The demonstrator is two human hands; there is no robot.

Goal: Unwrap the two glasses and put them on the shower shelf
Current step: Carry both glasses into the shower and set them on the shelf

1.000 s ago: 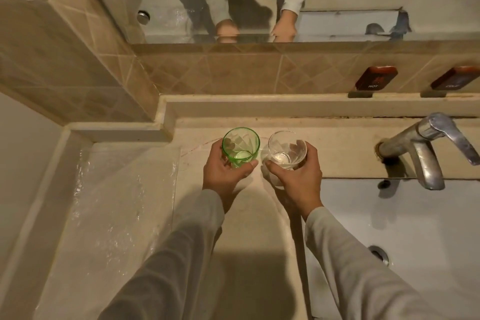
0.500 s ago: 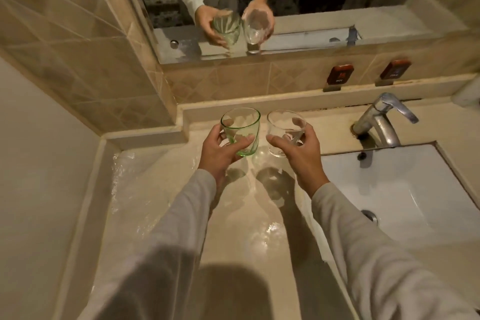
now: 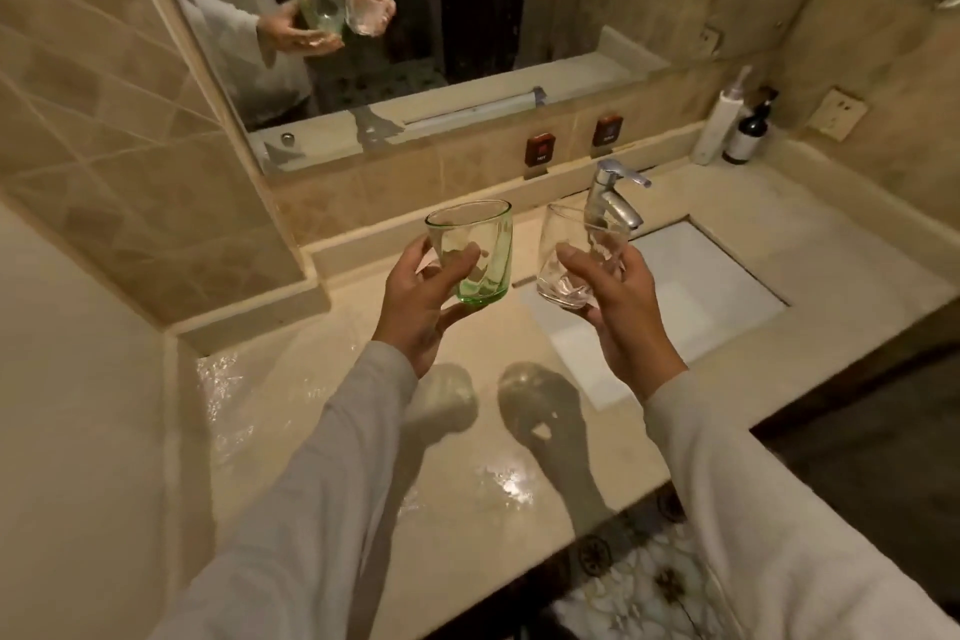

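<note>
Both glasses are bare of wrapping and held in the air in front of the chrome faucet, clear of the countertop. The left hand wraps thumb and fingers around the green glass, upright; the right hand clasps the clear glass, tilted slightly. One glass per hand likely suits carrying them; no shower shelf is in view.

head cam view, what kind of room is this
Most likely a bathroom, at the vanity: a chrome faucet over a white sink, a wall mirror above, and toiletry bottles in the corner.
</note>
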